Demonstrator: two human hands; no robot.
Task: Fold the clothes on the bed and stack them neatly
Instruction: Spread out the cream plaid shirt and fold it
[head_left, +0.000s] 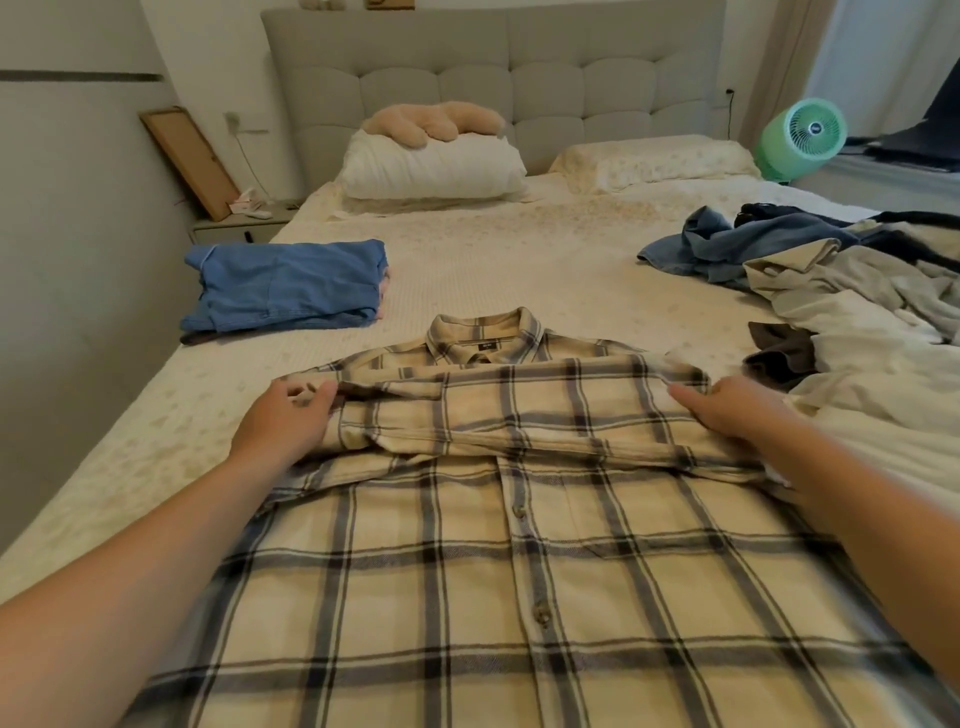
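Right, step: sleeves are folded across the chest, side or bottom fold looks next.
Shirt: cream flannel button shirt with dark plaid lines (519, 545) lies front-up at the near edge of the bed (467, 260), collar pointing toward the headboard.
Left hand: your left hand (291, 421) grips the shirt's left fold edge, fingers curled on the cloth.
Right hand: your right hand (727, 410) rests on the right fold edge; clamped or just pressing, can't tell.
How: keep both hands level, pull the sleeve band flat, line the side edges parallel before folding, smooth wrinkles outward.
Stack: folded blue denim garment (285, 286) sits near the bed's left edge; judge that as the drop spot.
Remaining: loose heap of denim and beige clothes (831, 275) at the right edge, unfolded.
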